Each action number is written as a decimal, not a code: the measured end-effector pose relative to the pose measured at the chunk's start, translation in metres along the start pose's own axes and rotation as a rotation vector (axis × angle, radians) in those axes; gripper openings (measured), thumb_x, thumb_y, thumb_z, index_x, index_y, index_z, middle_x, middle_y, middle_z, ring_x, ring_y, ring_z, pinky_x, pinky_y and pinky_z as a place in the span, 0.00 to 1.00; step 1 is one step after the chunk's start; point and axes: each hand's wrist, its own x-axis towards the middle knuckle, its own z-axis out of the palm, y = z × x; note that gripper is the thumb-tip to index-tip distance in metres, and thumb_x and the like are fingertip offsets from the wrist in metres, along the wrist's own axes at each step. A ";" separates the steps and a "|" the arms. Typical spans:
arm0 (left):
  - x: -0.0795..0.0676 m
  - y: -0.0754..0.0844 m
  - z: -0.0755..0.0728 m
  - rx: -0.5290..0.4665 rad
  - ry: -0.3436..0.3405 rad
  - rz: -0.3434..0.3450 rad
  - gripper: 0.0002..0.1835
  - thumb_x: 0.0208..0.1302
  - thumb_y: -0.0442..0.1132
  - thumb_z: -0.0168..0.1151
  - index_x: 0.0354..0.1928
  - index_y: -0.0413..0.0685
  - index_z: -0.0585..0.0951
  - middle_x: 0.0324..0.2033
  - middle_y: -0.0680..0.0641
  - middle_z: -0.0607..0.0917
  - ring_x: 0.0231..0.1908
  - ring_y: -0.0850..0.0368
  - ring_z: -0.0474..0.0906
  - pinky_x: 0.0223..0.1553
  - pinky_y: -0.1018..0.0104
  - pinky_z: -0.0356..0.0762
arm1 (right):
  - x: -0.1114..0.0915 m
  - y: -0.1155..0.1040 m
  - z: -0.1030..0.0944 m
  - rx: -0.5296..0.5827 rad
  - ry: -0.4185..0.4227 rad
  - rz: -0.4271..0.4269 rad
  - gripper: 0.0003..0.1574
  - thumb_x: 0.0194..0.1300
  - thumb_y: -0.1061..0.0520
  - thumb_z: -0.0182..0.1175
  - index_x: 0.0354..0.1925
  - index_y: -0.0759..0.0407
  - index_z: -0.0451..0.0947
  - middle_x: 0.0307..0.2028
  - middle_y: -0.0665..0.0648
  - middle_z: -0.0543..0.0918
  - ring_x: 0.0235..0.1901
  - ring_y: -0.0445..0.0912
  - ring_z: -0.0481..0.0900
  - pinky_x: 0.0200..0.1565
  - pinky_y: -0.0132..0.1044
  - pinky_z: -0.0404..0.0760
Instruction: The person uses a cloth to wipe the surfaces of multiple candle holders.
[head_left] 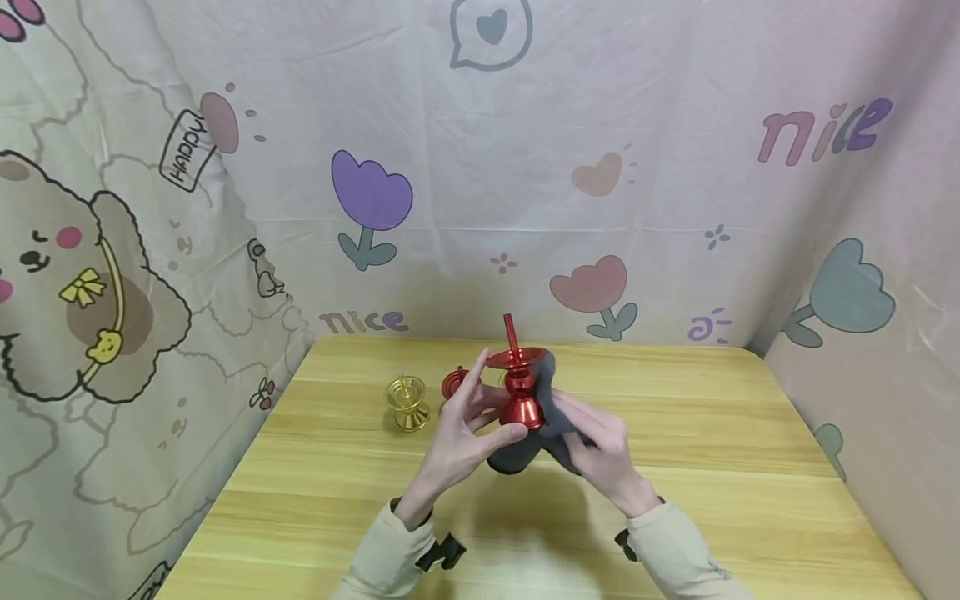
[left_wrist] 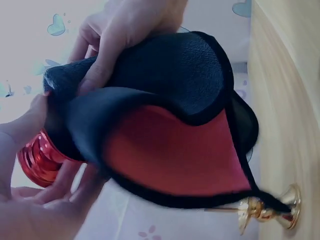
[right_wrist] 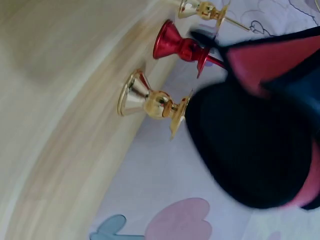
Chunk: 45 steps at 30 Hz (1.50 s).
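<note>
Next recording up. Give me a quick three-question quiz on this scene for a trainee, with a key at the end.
1. Fill in the colour: the candle holder held by the left hand is ____.
2. True or false: the right hand grips the dark cloth.
3. Count: in the right wrist view, how many candle holders stand on the table?

Key:
1. Red.
2. True.
3. Three: a red one between a gold one and another gold one.
</note>
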 end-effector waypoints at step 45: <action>-0.001 0.004 -0.011 -0.031 -0.104 0.111 0.56 0.57 0.36 0.76 0.81 0.61 0.50 0.57 0.34 0.80 0.57 0.58 0.81 0.63 0.68 0.77 | 0.015 -0.009 0.003 -0.044 -0.015 -0.130 0.12 0.70 0.69 0.57 0.44 0.75 0.85 0.49 0.69 0.87 0.53 0.52 0.87 0.57 0.36 0.83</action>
